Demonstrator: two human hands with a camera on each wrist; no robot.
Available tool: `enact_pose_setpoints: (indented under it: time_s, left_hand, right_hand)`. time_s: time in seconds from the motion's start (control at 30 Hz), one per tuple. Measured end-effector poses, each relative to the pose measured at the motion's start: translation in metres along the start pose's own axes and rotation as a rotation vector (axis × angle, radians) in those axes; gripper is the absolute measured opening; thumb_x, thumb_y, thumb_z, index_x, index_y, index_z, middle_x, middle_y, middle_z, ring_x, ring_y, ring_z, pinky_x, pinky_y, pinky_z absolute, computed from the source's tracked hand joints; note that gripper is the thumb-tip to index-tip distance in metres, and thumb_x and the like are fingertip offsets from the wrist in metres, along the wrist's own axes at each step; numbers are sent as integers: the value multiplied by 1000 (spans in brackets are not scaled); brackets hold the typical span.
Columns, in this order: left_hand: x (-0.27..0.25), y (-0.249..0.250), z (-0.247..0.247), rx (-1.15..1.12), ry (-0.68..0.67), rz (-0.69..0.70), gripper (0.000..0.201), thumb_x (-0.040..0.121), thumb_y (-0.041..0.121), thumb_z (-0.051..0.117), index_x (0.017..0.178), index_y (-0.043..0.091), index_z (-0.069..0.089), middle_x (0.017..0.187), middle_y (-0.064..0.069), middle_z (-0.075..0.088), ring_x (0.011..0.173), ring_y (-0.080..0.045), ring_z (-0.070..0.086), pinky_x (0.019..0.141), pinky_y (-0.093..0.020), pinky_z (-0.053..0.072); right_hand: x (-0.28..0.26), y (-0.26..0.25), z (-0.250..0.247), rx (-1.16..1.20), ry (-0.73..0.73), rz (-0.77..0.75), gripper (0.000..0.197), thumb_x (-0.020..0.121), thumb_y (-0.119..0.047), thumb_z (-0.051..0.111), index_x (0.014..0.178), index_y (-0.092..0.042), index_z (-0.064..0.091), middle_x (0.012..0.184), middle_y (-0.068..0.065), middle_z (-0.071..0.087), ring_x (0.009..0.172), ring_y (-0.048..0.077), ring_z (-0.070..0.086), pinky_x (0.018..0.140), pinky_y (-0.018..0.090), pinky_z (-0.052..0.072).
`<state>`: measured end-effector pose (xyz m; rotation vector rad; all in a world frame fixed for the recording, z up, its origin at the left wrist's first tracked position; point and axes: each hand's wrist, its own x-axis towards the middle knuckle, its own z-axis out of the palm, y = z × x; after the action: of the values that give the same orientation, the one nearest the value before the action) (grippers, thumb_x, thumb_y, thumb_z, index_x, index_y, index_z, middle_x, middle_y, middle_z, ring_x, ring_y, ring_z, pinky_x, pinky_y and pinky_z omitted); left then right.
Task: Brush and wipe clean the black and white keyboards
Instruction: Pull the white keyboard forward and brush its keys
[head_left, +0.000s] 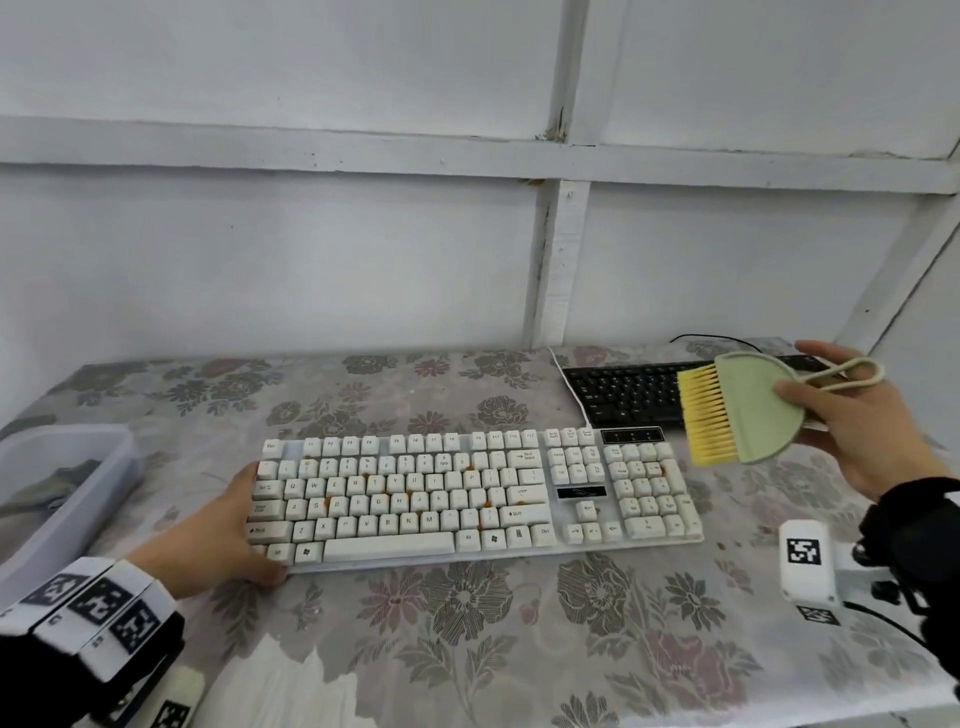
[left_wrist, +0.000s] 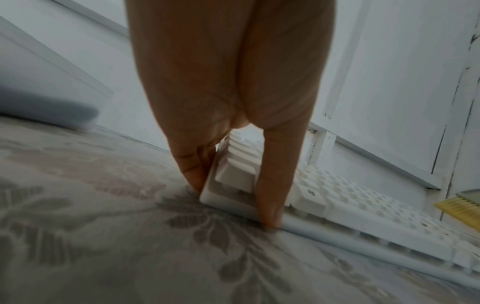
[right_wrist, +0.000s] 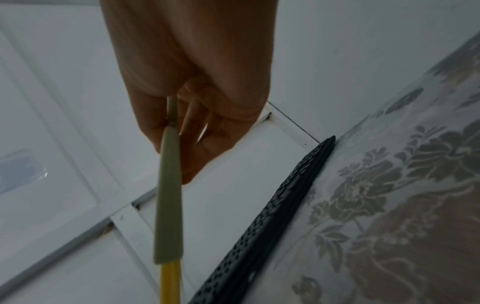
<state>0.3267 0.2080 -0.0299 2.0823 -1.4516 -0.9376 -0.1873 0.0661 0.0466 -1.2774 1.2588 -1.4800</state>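
The white keyboard (head_left: 467, 493) lies in the middle of the table, with brown specks among its keys. My left hand (head_left: 228, 525) holds its left end, thumb at the front corner and fingers along the side edge; the left wrist view shows the thumb (left_wrist: 272, 197) and fingers (left_wrist: 192, 164) straddling that keyboard (left_wrist: 363, 205) corner. The black keyboard (head_left: 634, 395) lies at the back right. My right hand (head_left: 852, 421) pinches a green brush (head_left: 748, 410) with yellow bristles, raised in the air over the black keyboard (right_wrist: 272, 216). The right wrist view shows the brush (right_wrist: 168, 205) edge-on.
A clear plastic bin (head_left: 57, 483) with cloth inside stands at the left edge. A white cable (head_left: 571, 389) runs from the white keyboard past the black one. A floral cloth (head_left: 467, 649) covers the table, and a white panelled wall stands close behind.
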Motion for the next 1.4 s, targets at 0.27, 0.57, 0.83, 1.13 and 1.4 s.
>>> enact_pose_setpoints:
  time_s: [0.27,0.57,0.83,1.13,1.4]
  left_hand:
    - [-1,0,0,16,32,-8,115,55,-3,84,145,21,15,97,18,48,83,2,47,65,-13,34]
    - [2,-4,-2,20,23,5,118,53,1,86,144,21,15,105,6,55,94,-12,54,75,-21,40]
    - [0,-3,-2,7,17,20,115,53,-2,85,143,21,16,103,10,53,93,-10,53,70,-17,39]
    - [-4,4,0,18,22,14,112,56,-2,83,142,22,16,98,15,51,85,-1,50,65,-10,35]
    - [-7,4,0,-6,27,60,106,55,-6,82,138,22,22,104,13,53,89,1,52,62,-9,38]
  right_hand:
    - [-9,18,11,-127,-118,42,44,80,-3,67,113,-32,63,93,4,69,72,2,67,54,24,56]
    - [-35,25,-3,-304,-261,136,41,86,7,55,107,-27,65,98,5,71,71,8,66,52,26,55]
    - [-30,11,-7,-334,-249,112,40,86,8,54,106,-25,64,97,15,68,70,12,65,52,28,55]
    - [-44,23,-9,-392,-272,141,41,86,8,54,103,-28,66,95,10,71,70,15,66,54,33,54]
    - [-34,11,-9,-336,-174,54,44,87,4,55,106,-36,65,97,7,70,80,17,64,63,38,55]
